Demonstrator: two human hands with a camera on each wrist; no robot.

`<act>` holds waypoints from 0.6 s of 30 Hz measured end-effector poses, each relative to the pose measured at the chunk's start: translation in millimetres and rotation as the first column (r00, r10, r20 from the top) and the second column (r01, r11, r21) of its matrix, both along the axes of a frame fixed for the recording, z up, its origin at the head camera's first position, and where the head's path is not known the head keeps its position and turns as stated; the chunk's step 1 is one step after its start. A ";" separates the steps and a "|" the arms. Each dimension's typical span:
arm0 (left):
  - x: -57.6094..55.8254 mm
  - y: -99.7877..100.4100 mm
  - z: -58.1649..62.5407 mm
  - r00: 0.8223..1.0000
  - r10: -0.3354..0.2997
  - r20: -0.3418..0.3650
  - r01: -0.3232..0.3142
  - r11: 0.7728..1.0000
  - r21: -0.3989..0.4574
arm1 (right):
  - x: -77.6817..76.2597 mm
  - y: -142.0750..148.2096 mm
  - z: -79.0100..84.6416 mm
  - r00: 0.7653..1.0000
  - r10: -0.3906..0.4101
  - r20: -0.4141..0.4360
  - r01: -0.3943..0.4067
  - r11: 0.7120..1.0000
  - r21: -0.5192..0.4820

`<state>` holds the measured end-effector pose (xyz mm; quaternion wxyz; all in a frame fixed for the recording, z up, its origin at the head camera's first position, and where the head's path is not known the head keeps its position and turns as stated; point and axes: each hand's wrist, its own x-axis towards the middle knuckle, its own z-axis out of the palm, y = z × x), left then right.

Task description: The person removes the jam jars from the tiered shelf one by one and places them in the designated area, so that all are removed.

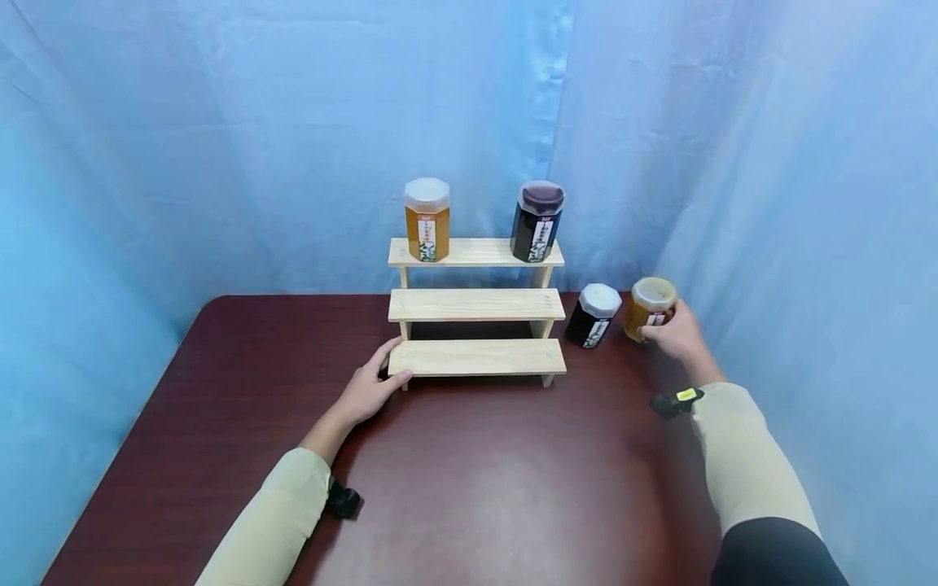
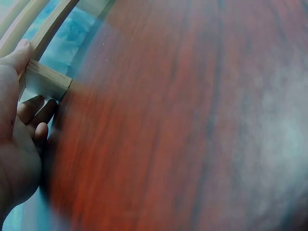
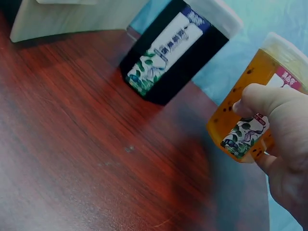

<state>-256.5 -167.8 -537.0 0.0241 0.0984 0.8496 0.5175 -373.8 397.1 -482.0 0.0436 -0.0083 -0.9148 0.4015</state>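
My left hand point(image 1: 368, 392) grips the left end of the bottom step of a pale wooden three-step rack point(image 1: 476, 356), thumb on the front edge. In the left wrist view the thumb lies on the step and the other fingers curl behind a rack leg point(image 2: 48, 79). My right hand point(image 1: 677, 332) holds a jar of amber, dark-speckled contents point(image 3: 240, 101) with a whitish lid, its thumb across the label. Just left of that jar stands a dark jar point(image 1: 589, 317) with a white lid, beside the rack.
On the rack's top step, an orange-amber jar point(image 1: 427, 224) stands at the left and a dark purple-lidded jar point(image 1: 538, 224) at the right. The rack sits near the back of a dark red-brown table point(image 1: 498, 480). Light blue curtains point(image 1: 293, 146) hang behind and at both sides.
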 end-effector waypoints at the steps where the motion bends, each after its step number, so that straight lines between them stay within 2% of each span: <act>1: -0.1 0.7 -0.5 1.000 0.001 -0.002 -0.001 1.000 0.001 | -0.3 2.2 -2.2 1.000 -0.005 0.006 0.005 1.000 0.009; 9: 1.6 2.2 -0.8 1.000 0.006 -0.005 -0.006 1.000 -0.003 | -3.3 6.8 -12.6 1.000 -0.023 0.013 0.023 1.000 -0.017; 18: -1.0 1.4 -3.5 1.000 0.009 -0.010 -0.009 1.000 -0.005 | -10.3 3.9 -11.3 0.997 -0.021 0.070 0.022 1.000 -0.015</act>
